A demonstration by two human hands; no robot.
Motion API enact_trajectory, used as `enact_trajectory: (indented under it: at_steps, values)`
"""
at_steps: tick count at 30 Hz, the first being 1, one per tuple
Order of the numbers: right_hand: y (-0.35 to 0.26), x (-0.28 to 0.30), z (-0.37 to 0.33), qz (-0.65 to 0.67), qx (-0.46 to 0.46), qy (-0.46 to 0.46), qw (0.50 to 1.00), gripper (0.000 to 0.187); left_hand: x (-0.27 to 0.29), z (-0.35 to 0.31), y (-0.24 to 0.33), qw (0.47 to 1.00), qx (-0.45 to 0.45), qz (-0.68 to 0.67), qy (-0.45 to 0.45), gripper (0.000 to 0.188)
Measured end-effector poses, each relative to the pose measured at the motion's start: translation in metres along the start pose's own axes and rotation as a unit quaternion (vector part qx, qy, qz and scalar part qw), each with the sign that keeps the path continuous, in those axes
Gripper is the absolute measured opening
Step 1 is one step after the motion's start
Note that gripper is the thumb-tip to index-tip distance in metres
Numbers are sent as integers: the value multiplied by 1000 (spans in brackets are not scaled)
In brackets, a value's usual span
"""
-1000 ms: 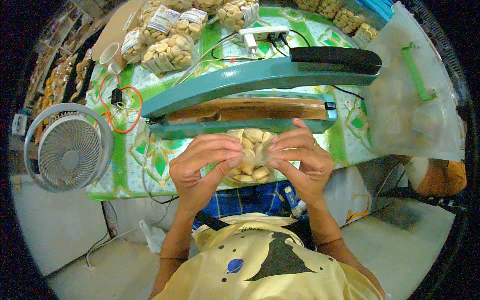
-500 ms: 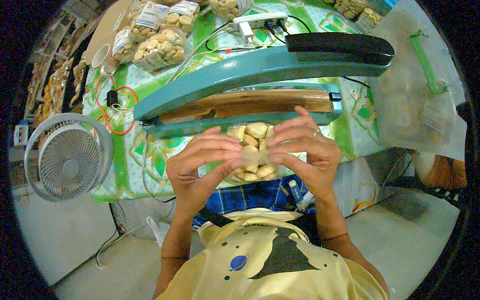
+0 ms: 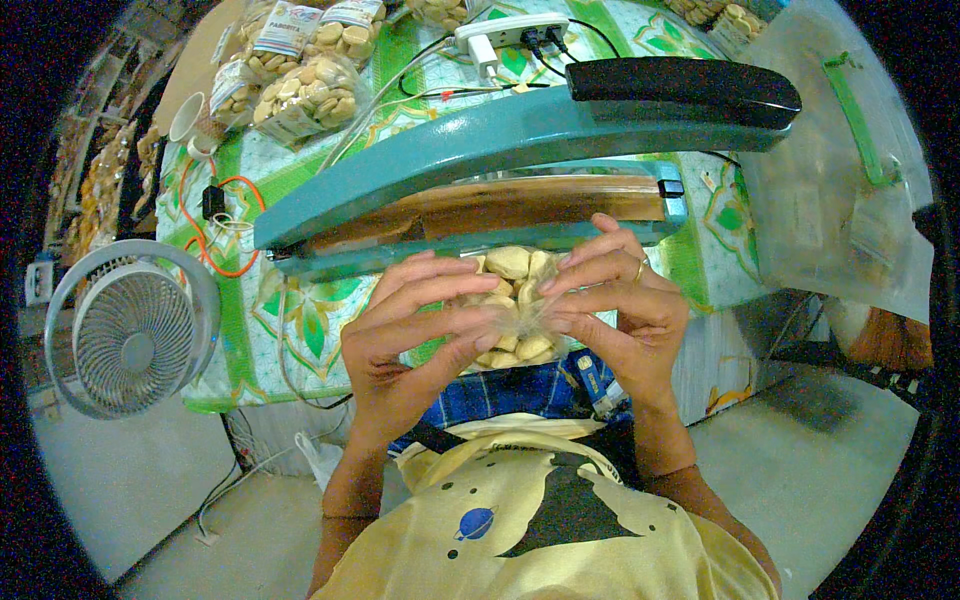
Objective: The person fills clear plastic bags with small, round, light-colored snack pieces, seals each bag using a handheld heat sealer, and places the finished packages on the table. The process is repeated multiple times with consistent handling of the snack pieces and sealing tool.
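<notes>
Both hands, left hand [image 3: 405, 335] & right hand [image 3: 615, 310], pinching a clear plastic bag of pale cookies [image 3: 512, 305] btwn fingertips, right in front of the teal impulse heat sealer w/ black handle [image 3: 520, 150].

Teal heat sealer [image 3: 480, 160] with black handle grip [image 3: 680, 85] and brown sealing bed, pale yellow biscuits in a clear bag [image 3: 512, 305], worktop cloth [image 3: 290, 320] white with green bands and leaf motifs, grey-white fan [image 3: 130, 330], orange cable [image 3: 215, 250], white power strip [image 3: 510, 28], yellow shirt [image 3: 540, 530] with blue planet print.
</notes>
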State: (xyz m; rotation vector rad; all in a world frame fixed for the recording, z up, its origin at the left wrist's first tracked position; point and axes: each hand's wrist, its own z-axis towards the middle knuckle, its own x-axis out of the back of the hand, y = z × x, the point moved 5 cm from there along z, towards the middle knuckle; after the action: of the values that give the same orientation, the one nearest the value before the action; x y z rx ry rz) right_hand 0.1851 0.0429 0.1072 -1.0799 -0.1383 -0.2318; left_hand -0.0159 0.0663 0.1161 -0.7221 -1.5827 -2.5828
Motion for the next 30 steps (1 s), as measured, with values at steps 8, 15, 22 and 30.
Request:
enact_trajectory:
  at_steps: [8,15,22,30]
  values:
    - [5,5,-2,24,-6,16,1000,16,2,5,-2,1000,-11,6,19,12]
    - [10,-2,0,195,-108,93,970,22,7,1,-3,999,4,24,35,14]
    - [2,6,3,17,30,-12,999,17,7,-1,-3,999,-6,4,46,16]
    - [4,1,7,49,6,-34,998,9,-3,6,7,999,25,18,35,20]
